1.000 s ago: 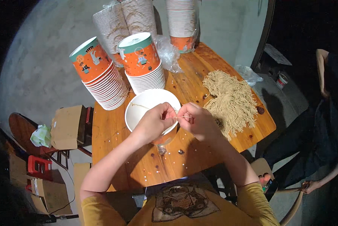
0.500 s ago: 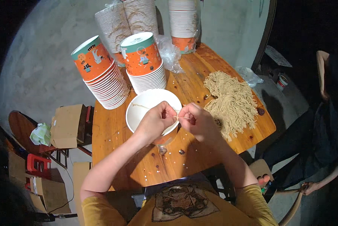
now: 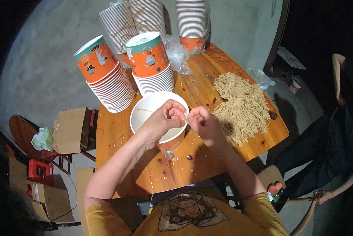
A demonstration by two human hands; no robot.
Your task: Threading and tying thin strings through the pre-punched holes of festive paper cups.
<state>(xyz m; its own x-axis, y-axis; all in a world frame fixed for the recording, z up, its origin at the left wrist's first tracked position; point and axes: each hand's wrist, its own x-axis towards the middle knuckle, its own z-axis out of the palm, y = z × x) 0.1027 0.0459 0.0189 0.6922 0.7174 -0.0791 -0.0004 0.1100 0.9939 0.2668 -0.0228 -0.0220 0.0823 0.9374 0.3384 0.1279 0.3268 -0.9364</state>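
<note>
A paper bucket (image 3: 154, 101), white inside and orange outside, stands upright in front of me. Above its right rim, my left hand (image 3: 164, 120) pinches a thin tan string (image 3: 142, 109), whose left stretch shows against the bucket's white inside. The fingertips of my right hand (image 3: 207, 126) are pinched together close beside the left ones, seemingly on the same string. Whatever lies right between the fingertips is too small to make out.
Two stacks of upturned paper buckets (image 3: 147, 59) stand behind, with more wrapped stacks (image 3: 191, 19) at the back. A heap of tan strings (image 3: 245, 110) lies right on the wooden table (image 3: 153, 177). Another person (image 3: 318, 157) is at the right; cardboard boxes (image 3: 70, 129) are left.
My fingertips have shifted at the string, and the right hand has curled a little. The loose end seen by the right fingers no longer shows.
</note>
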